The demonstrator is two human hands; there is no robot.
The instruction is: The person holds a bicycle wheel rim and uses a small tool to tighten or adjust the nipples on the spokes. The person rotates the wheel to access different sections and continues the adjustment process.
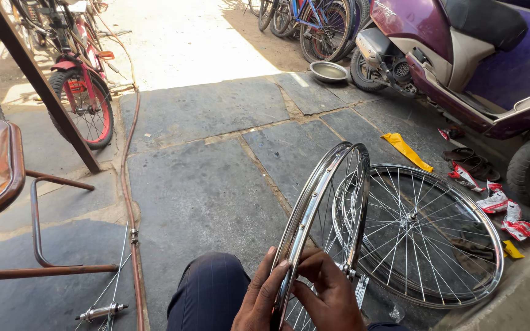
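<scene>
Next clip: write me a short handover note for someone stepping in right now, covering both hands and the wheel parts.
Left hand: grips the chrome rim, held upright on edge over the knee.
Right hand: fingers on the same rim's inner side, by the spokes.
Second wheel, fully spoked, lies flat on the stone floor just right of it.
Loose hub with spokes lies on the floor at the left.
Done: the held rim carries spokes.
Left: cannot tell how many remain.
</scene>
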